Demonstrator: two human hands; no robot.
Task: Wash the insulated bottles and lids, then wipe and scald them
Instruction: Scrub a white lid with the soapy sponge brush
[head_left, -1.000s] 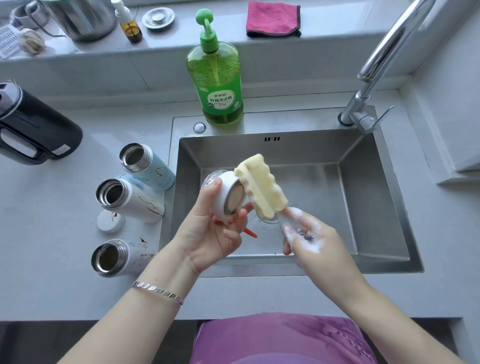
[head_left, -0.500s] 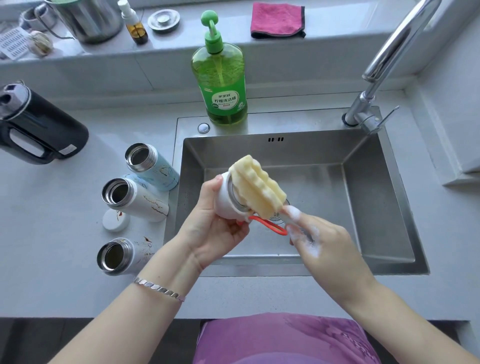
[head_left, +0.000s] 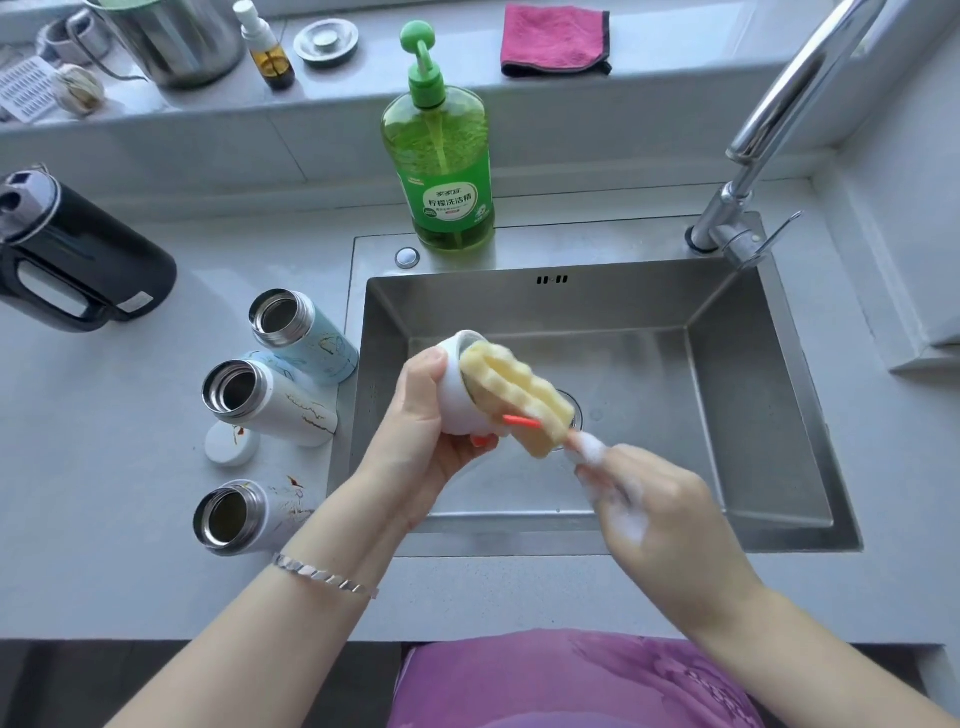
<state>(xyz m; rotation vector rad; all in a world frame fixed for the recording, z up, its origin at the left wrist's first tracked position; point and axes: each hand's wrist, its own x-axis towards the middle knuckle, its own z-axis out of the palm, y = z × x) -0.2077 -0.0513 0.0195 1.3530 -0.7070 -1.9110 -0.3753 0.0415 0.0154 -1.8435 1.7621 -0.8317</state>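
Count them up: three insulated bottles on the counter along the sink's (head_left: 753, 415) left edge, all with mouths open and no lids on. There's the light blue bottle (head_left: 306, 338) furthest back, the middle white bottle (head_left: 270, 402) just in front of it, and the near white bottle (head_left: 244, 514) toward the counter's front edge. Lids: two in sight. A loose white lid (head_left: 231, 444) lies flat on the counter between the two white bottles, and the second white lid (head_left: 460, 395) is up in the air over the sink's left side.

The left hand (head_left: 426, 436) grips that lid, thumb across the top, fingers curled underneath, the lid's open side turned to the right. There's one silver bracelet (head_left: 322, 574) on that wrist. One yellow sponge brush (head_left: 519, 395) sits with its ridged head against the lid's open side. A thin orange piece (head_left: 522, 421) shows between the lid and the sponge. What it belongs to, I cannot tell.

The right hand (head_left: 660, 514) comes in from the lower right, above the sink's front edge. Its fingers are closed round the brush handle, with white foam over the knuckles and fingertips. Both forearms reach across the counter's front edge.

Elsewhere there's one green dish soap bottle (head_left: 441, 156) at the sink's back edge and one faucet (head_left: 779, 104) at its back right corner. One black kettle (head_left: 78, 265) stands at the counter's left edge, and one pink cloth (head_left: 553, 39) lies folded on the back ledge.
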